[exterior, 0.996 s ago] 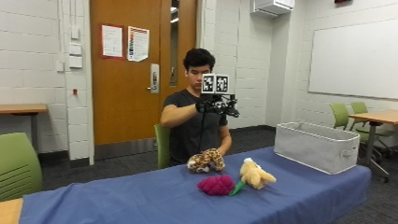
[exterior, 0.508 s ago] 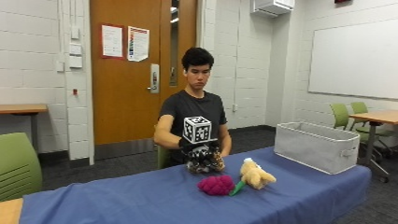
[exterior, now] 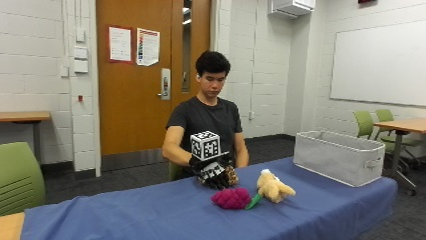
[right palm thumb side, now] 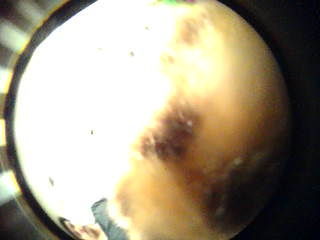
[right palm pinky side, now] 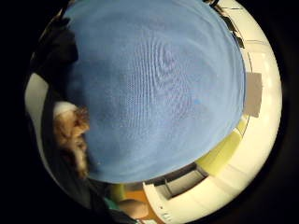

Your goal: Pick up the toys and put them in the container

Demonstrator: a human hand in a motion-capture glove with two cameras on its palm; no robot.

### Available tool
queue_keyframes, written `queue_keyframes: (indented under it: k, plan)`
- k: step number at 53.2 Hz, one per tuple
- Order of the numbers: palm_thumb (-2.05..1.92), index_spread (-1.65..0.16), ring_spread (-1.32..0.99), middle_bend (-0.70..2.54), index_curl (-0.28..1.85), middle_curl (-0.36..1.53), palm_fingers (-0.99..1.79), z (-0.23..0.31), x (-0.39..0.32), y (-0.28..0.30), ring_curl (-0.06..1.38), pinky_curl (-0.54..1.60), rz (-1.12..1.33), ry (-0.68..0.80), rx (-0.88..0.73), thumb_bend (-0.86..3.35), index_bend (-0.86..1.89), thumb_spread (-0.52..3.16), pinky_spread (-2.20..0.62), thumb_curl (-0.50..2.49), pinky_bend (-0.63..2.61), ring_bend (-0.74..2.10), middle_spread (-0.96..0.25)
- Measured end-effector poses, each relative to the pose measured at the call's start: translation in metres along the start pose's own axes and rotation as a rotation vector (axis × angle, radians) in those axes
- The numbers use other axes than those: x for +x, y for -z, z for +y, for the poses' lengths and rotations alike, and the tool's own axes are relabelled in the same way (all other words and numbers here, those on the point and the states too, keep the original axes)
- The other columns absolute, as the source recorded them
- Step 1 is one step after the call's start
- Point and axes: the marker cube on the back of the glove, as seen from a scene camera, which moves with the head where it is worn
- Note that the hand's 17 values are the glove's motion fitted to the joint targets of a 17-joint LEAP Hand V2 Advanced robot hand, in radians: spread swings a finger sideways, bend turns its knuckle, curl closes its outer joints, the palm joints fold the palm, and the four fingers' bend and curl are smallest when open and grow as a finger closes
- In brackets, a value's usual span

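In the outside view my gloved right hand [exterior: 210, 172] is down on a brown spotted plush toy [exterior: 231, 176] that lies on the blue tablecloth [exterior: 133, 215] in front of the person. Its fingers curl over the toy. The toy's tan, dark-spotted fur [right palm thumb side: 210, 150] fills the thumb side palm view, and a furry edge of it [right palm pinky side: 70, 133] shows beside the cloth [right palm pinky side: 159, 93] in the little finger side view. A magenta berry toy [exterior: 231, 198] with a green leaf and a yellow plush [exterior: 273, 186] lie nearer the table's front. The grey fabric container [exterior: 338, 156] stands at the table's right end.
A green chair [exterior: 20, 175] stands at the table's left end. Behind the container are another table [exterior: 403, 125] and green chairs [exterior: 373, 122]. Bare blue cloth stretches left of the toys and between the toys and the container.
My hand came down from chest height to the spotted toy and now rests curled on it. The berry, the yellow plush and the container have not moved.
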Motion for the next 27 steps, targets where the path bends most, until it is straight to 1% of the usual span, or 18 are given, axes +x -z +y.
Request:
queue_keyframes:
  k: [1, 2, 3, 4, 5, 7, 8, 13, 16, 19, 21, 22, 27]
  plan:
    - [0.32, -0.32, -0.39, 0.21, 0.51, 0.27, 0.33, 0.000, -0.002, 0.001, 0.27, 0.36, 0.020, 0.007, 0.026, 0.15, 0.45, 1.17, -0.19, 0.28, 0.64, 0.35, -0.18]
    - [0.35, -0.32, -0.41, 0.23, 0.51, 0.28, 0.42, 0.000, -0.005, 0.002, 0.28, 0.36, 0.042, 0.016, 0.051, 0.16, 0.44, 1.19, -0.21, 0.29, 0.65, 0.38, -0.19]
    - [0.36, -0.33, -0.42, 0.23, 0.51, 0.28, 0.44, 0.000, -0.007, 0.004, 0.27, 0.35, 0.063, 0.024, 0.073, 0.17, 0.44, 1.20, -0.22, 0.30, 0.64, 0.39, -0.20]
    - [0.40, -0.33, -0.43, 0.26, 0.51, 0.29, 0.55, 0.000, -0.009, 0.005, 0.29, 0.36, 0.082, 0.032, 0.091, 0.19, 0.43, 1.21, -0.24, 0.32, 0.66, 0.42, -0.21]
    - [0.41, -0.33, -0.44, 0.27, 0.51, 0.30, 0.59, 0.000, -0.011, 0.006, 0.28, 0.35, 0.098, 0.039, 0.107, 0.20, 0.41, 1.22, -0.26, 0.32, 0.66, 0.43, -0.22]
    - [0.47, -0.34, -0.47, 0.29, 0.52, 0.30, 0.78, -0.001, -0.014, 0.009, 0.30, 0.36, 0.118, 0.048, 0.129, 0.22, 0.43, 1.21, -0.29, 0.35, 0.70, 0.49, -0.24]
    - [0.48, -0.34, -0.48, 0.28, 0.51, 0.30, 0.79, -0.001, -0.015, 0.010, 0.29, 0.35, 0.123, 0.050, 0.136, 0.23, 0.41, 1.21, -0.30, 0.36, 0.70, 0.49, -0.24]
    - [0.54, -0.35, -0.49, 0.29, 0.55, 0.32, 1.00, -0.007, -0.016, 0.017, 0.32, 0.36, 0.119, 0.059, 0.121, 0.22, 0.44, 1.11, -0.38, 0.42, 0.75, 0.54, -0.26]
    - [0.57, -0.34, -0.49, 0.43, 0.57, 0.37, 1.18, -0.010, -0.017, 0.022, 0.35, 0.36, 0.112, 0.067, 0.081, 0.22, 0.43, 1.05, -0.41, 0.46, 0.69, 0.60, -0.30]
    - [0.58, -0.33, -0.49, 0.51, 0.60, 0.41, 1.22, -0.013, -0.018, 0.028, 0.39, 0.36, 0.110, 0.074, 0.045, 0.21, 0.43, 0.99, -0.44, 0.50, 0.66, 0.68, -0.32]
    - [0.58, -0.33, -0.49, 0.58, 0.62, 0.43, 1.32, -0.012, -0.021, 0.035, 0.43, 0.36, 0.108, 0.078, 0.039, 0.20, 0.44, 0.95, -0.45, 0.52, 0.63, 0.78, -0.34]
    - [0.59, -0.33, -0.49, 0.59, 0.62, 0.44, 1.31, -0.011, -0.023, 0.040, 0.43, 0.36, 0.105, 0.080, 0.040, 0.20, 0.45, 0.93, -0.45, 0.53, 0.63, 0.80, -0.34]
    - [0.59, -0.33, -0.48, 0.72, 0.66, 0.49, 1.35, -0.009, -0.041, 0.084, 0.47, 0.37, 0.085, 0.105, 0.096, 0.18, 0.50, 0.83, -0.47, 0.58, 0.65, 0.87, -0.35]
